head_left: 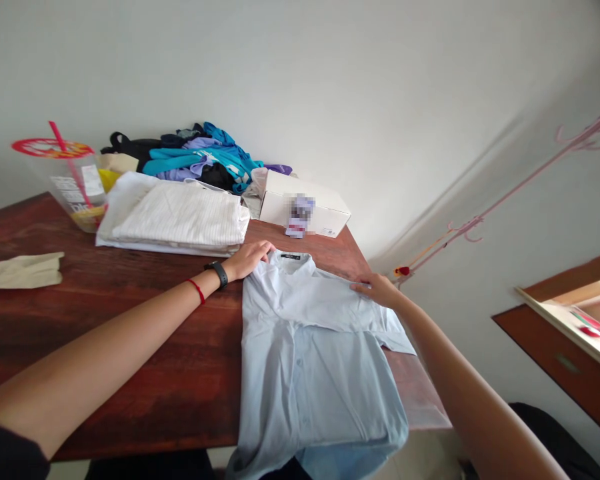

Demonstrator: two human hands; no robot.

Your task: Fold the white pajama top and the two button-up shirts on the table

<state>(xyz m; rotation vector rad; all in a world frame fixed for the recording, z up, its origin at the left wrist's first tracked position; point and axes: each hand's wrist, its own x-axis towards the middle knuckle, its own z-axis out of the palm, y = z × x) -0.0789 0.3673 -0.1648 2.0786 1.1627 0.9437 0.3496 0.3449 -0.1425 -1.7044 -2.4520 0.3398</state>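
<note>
A light blue buttoned shirt (pixel 325 373) lies front up on the dark wooden table (pixel 180 400), its collar away from me and its hem hanging over the near edge. My left hand (pixel 250 259) is closed on the shirt beside the collar, at the left shoulder area; a watch and a red string are on that wrist. Over at the right, my right hand (pixel 377 291) pinches the shirt near its right shoulder and sleeve. The left side of the shirt looks folded inward, with no sleeve showing there.
Behind are folded white striped clothes (pixel 180 217), a heap of blue and black clothes (pixel 200 157), a white box (pixel 320 203) and a plastic cup with a straw (pixel 75 187). A beige cloth (pixel 25 272) lies left; a pink rack (pixel 510 183) stands right.
</note>
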